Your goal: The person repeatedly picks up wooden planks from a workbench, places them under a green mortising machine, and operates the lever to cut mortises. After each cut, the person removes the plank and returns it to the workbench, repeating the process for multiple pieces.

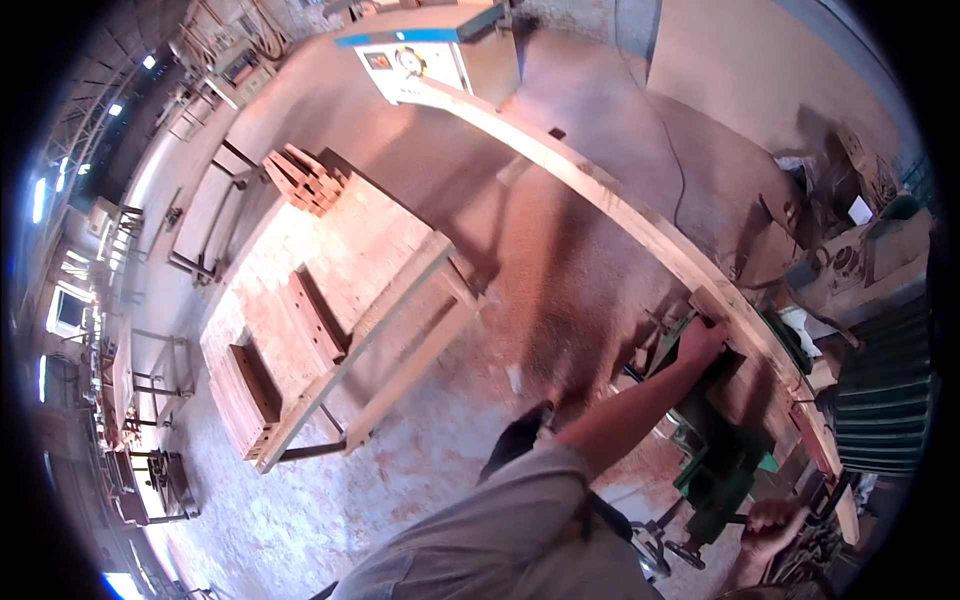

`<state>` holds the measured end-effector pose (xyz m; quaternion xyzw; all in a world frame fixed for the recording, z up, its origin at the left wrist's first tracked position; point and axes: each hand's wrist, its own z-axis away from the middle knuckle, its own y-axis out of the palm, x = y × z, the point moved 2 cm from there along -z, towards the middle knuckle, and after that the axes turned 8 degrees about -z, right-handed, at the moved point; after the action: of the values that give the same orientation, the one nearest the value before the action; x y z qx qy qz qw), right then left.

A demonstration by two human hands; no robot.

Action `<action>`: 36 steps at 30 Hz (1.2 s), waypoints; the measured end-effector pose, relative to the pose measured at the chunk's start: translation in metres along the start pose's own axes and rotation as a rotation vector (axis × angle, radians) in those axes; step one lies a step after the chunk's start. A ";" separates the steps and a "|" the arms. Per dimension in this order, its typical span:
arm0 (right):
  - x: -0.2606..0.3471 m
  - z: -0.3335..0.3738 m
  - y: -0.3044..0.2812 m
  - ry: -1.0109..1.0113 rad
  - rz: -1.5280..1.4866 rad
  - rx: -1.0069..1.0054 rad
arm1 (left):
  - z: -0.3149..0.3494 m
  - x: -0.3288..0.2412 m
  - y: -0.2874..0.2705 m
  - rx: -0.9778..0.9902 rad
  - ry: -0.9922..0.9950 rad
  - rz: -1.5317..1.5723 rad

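Observation:
A long pale wooden beam (600, 195) runs across the right side, bent by the lens, past a green machine (725, 470). My left hand (703, 343) reaches out to the machine's bed, its fingers curled at a short brown wooden piece (712, 303) beside the beam. What lies under the fingers is partly hidden. Lower right, my right hand (770, 522) is closed at the end of a dark handle (738, 519) sticking out of the machine. A metal handwheel (652, 552) sits below the machine, near my body.
Left of me stands a wooden-topped table (365, 235) with stacked wooden pieces (305, 180) and slotted bars (315, 318). A white and blue cabinet (410, 65) stands at the far end. To the right are a ribbed green housing (882, 395) and cluttered machine parts (845, 262).

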<state>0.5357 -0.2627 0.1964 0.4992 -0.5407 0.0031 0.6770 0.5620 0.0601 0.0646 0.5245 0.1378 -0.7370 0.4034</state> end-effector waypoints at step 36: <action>-0.175 -0.139 0.179 0.139 0.030 -0.238 | 0.134 -0.136 -0.131 -0.047 1.371 -0.870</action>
<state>0.4674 0.0156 0.1994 0.4059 -0.4966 -0.0164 0.7671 0.3929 0.1205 0.2110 0.7504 0.5611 -0.3397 -0.0823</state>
